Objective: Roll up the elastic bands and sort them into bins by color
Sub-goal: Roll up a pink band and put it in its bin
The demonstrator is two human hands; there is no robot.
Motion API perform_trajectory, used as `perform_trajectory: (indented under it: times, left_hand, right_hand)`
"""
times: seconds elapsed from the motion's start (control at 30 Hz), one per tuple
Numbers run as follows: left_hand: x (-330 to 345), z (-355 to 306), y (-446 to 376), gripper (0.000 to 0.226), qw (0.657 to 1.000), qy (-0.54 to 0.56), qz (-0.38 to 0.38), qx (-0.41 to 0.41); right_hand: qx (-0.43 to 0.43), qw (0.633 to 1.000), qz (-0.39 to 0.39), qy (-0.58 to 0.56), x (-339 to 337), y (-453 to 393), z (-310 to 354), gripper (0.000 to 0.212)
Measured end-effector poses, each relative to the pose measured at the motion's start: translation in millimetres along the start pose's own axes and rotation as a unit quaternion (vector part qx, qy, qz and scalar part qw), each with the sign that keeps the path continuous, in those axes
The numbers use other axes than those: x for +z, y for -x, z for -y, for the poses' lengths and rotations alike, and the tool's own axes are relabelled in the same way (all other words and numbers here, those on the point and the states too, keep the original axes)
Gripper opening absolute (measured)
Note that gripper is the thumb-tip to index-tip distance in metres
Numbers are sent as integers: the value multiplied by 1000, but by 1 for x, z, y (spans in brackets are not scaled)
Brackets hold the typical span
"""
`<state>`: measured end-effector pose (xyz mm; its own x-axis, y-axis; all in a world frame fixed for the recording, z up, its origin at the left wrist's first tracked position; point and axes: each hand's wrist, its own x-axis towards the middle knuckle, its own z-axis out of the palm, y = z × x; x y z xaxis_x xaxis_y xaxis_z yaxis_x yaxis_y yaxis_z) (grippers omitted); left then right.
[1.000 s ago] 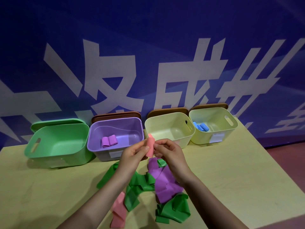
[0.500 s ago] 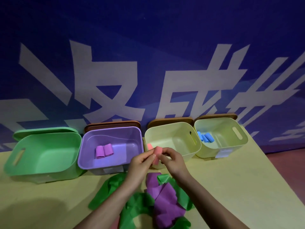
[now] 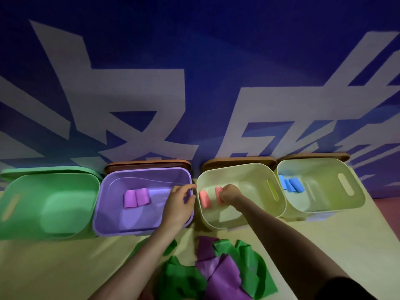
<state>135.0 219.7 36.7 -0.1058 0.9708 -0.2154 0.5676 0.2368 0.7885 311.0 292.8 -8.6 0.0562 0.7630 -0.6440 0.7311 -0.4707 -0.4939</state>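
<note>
A dim blue wall (image 3: 194, 40) with large white characters backs a pale table (image 3: 54, 267).

Pink roll (image 3: 218, 194) held in cream bin (image 3: 242, 217), beside second pink roll (image 3: 205, 199); unrolled green and purple bands (image 3: 218, 271) heaped on table.

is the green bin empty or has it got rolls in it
Empty: the green bin shows only its bare inside, while the purple bin holds two purple rolls.

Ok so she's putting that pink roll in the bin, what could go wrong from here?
The pink roll in the right hand could spring open once let go, as nothing fastens it. It sits close to the other pink roll in the pale bin and may knock it loose. The left hand hangs over the purple bin and could nudge it.
</note>
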Motion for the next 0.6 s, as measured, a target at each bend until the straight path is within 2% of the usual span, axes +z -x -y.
perform_trajectory:
  times: [0.07, 0.13, 0.2, 0.3, 0.4, 0.6]
  left_hand:
    - [4, 1, -2, 34, 1000, 5, -2, -9]
    - [6, 2, -3, 35, 1000, 14, -11, -15]
    - [8, 4, -3, 34, 999, 20, -20, -14]
    - [11, 7, -4, 34, 999, 23, -23, -11]
    - [12, 8, -3, 33, 999, 31, -29, -7]
    - [13, 11, -3, 32, 999, 37, -24, -5]
  right_hand:
    - [3, 999, 14, 45, 6, -8, 2, 39]
    - [9, 998, 39, 38, 10, -13, 5, 29]
    - [1, 997, 56, 52, 12, -15, 7, 34]
    - [-61, 985, 53, 149, 10, -13, 9, 41]
    - [-79, 980, 55, 177, 11, -16, 7, 38]
    - [-76, 987, 29, 139, 17, -22, 0, 36]
